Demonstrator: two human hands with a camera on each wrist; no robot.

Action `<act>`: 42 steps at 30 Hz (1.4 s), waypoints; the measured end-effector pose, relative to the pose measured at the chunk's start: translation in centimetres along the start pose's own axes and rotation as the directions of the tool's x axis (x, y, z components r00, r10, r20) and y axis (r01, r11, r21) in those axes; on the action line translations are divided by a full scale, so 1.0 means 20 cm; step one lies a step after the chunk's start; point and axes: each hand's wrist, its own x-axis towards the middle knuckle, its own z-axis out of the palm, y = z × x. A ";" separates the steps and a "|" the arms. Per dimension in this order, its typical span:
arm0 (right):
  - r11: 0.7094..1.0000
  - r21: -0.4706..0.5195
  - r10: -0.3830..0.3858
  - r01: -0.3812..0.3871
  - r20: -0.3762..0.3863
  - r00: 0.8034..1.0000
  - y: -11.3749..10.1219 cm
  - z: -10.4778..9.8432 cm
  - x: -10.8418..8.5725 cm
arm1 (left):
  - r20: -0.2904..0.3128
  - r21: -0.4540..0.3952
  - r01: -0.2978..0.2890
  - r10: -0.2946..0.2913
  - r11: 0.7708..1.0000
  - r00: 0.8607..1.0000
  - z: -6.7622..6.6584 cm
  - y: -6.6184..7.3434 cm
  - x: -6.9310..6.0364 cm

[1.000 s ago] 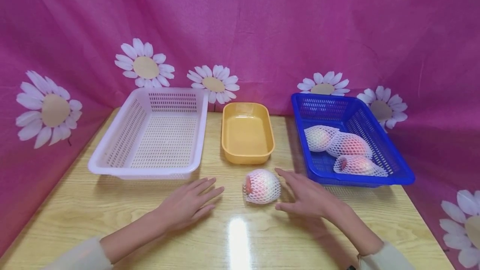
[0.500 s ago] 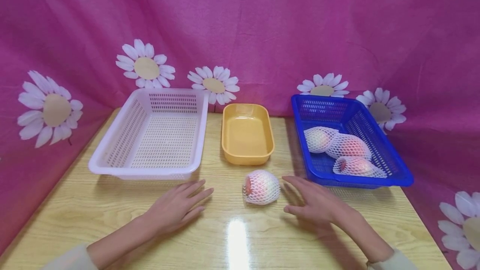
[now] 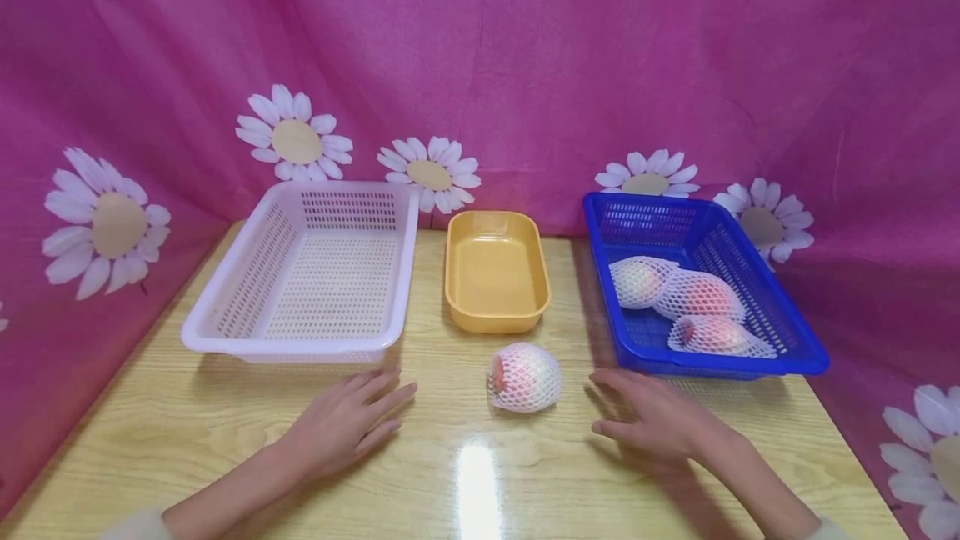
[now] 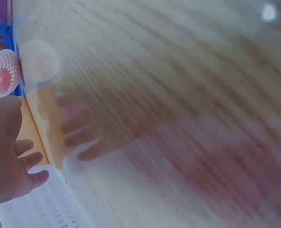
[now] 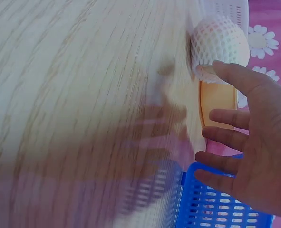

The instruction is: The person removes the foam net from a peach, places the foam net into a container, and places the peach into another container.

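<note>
One netted fruit (image 3: 527, 377) lies on the surface (image 3: 405, 490), outside any container. The left hand (image 3: 341, 422), near its 8 o'clock, and the right hand (image 3: 660, 413), near 4, both hold nothing, each grip with fingers apart. At 12 stands an orange tray (image 3: 498, 273); at 2, a blue basket (image 3: 720, 364) already holding three more fruits (image 3: 699, 294); at 10, a white basket (image 3: 292, 346). Judged by this, one fruit remains unplaced. Count: four fruits, two baskets, one tray.

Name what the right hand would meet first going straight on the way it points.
The right hand would likely meet the lone netted fruit first, though the hand's height above the table is unclear.
</note>
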 end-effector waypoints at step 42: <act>0.985 0.056 -0.163 0.163 -0.003 0.987 -0.15 -0.05 0.24 | -0.042 -0.051 -0.195 0.193 0.979 0.980 0.07 0.14 0.37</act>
